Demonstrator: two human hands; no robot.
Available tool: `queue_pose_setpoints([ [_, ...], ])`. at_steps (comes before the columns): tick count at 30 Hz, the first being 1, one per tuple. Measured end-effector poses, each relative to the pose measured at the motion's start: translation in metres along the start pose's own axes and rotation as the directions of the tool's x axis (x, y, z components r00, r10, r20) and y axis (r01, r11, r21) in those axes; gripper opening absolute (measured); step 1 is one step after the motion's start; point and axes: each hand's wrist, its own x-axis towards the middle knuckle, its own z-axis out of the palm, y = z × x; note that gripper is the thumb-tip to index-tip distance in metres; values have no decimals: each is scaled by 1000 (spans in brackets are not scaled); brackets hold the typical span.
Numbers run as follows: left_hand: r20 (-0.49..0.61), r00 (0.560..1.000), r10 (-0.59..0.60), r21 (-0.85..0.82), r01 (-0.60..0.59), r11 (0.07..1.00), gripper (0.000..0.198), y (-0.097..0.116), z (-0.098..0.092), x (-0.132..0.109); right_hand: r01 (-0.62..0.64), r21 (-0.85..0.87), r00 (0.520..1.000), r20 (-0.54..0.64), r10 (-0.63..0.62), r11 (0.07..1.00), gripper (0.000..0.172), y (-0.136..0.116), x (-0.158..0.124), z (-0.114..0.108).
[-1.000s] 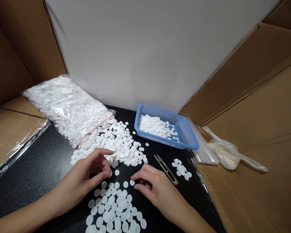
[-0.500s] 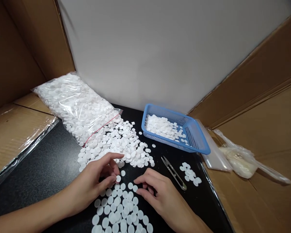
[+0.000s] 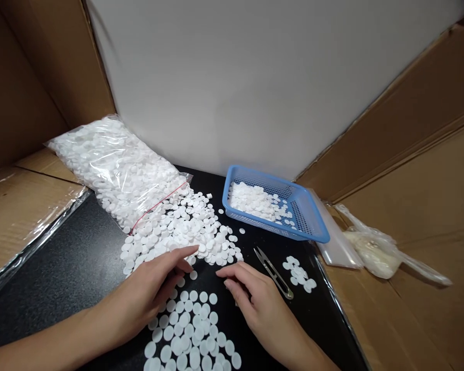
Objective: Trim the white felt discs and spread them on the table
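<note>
My left hand (image 3: 149,288) reaches over the near edge of a heap of small white discs (image 3: 178,226). Its index finger is stretched out by the heap and the other fingers are bent, with no disc visible in them. To the right, my right hand (image 3: 257,301) hovers just above the black tabletop (image 3: 212,281), thumb and index finger slightly apart and nothing seen between them. Below and between both hands lies a spread of flat white discs (image 3: 193,330), some single, some overlapping. Part of this spread is hidden by my left hand.
A clear bag (image 3: 119,170) of white discs spills into the heap. Behind stands a blue basket (image 3: 313,226) with more discs. Thread snips (image 3: 272,273) lie beside a small disc group (image 3: 299,274). Plastic bags (image 3: 375,252) rest on cardboard at right.
My right hand has moved up, away from the discs it was beside. My left fingers have shifted off the disc they were touching. The view has moved slightly.
</note>
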Motion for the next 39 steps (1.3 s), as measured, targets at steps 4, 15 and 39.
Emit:
queue_pose_setpoints([
  [4, 90, 996, 5, 30, -8, 1000, 71, 1, 0, -2, -2, -86, 1000, 15, 3, 996, 26, 0, 2, -4],
  [15, 90, 994, -67, -145, 79, 986, 56, 2, -3, -3, 196, -765, 980, 136, -143, 613, 72, 8, -33, -16],
  [39, 109, 980, -165, -338, 193, 921, 34, 17, -8, -1, 289, -641, 957, 195, -214, 711, 70, 11, -36, -8],
])
